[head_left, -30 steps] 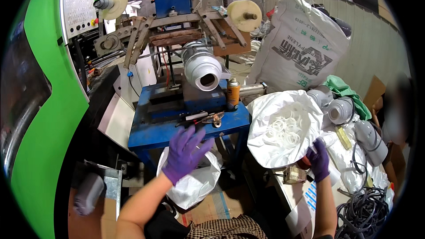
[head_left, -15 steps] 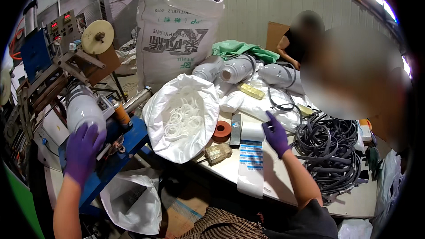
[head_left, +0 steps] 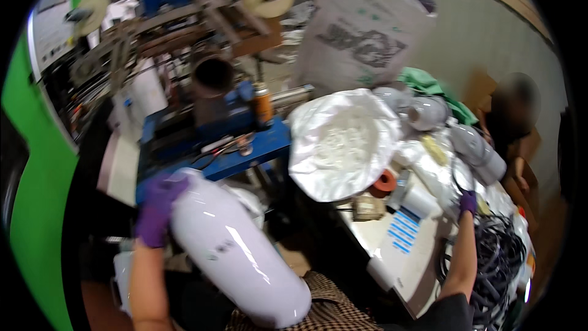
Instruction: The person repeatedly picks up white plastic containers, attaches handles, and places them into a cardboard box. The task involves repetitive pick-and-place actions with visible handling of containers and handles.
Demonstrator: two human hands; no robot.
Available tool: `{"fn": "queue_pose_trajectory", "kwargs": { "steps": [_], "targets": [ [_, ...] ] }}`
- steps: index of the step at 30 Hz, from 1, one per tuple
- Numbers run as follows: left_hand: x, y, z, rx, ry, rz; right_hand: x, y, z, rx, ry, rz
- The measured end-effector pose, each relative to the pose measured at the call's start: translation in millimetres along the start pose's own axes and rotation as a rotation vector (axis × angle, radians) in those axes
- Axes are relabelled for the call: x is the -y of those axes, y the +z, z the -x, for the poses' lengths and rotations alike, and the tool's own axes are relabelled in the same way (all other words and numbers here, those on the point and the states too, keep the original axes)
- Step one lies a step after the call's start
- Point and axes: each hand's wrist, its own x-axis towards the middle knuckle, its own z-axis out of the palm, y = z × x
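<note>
A glossy white cylinder (head_left: 242, 251) with a rounded shoulder lies slanted across my lap, its lower end against the checked cloth. My left hand (head_left: 160, 211) is closed on its narrowed upper end, blurred by motion. Over the table at the right, my right hand (head_left: 467, 202) looks closed at the lower end of a dark grey strap loop (head_left: 454, 178); its fingers are small and blurred. A roll of white labels with blue print (head_left: 405, 228) lies to the left of that hand. Tangled dark grey straps (head_left: 496, 257) are heaped beside my right forearm.
A blue bench (head_left: 254, 156) with pliers and an orange can (head_left: 263, 105) stands ahead, below a machine with a dark round opening (head_left: 214, 73). A white sack of clear rings (head_left: 343, 141), an orange tape roll (head_left: 384, 182) and more cylinders (head_left: 429, 112) lie right. Another person (head_left: 517, 113) sits beyond.
My left hand has brought the white cylinder from the machine down to my lap. My right hand has moved from beside the label roll to the strap loop. The view has swung left.
</note>
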Motion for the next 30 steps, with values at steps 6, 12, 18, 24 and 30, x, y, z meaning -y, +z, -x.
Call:
{"fn": "queue_pose_trajectory", "kwargs": {
  "steps": [6,12,18,24,30],
  "targets": [
    [179,12,9,0.254,-0.250,0.083,43,13,99,-0.011,-0.459,-0.759],
    [188,37,-15,0.429,-0.168,0.316,206,-38,298,0.298,-0.799,-1.061],
    [178,43,4,0.377,0.138,0.404,348,36,549,1.254,-0.394,-1.232],
    [171,29,9,0.490,-0.211,0.842,395,75,601,1.539,-0.229,-0.860],
    [171,21,15,0.477,-0.112,0.751,397,79,607,1.631,-0.490,-0.830]
  ]
}}
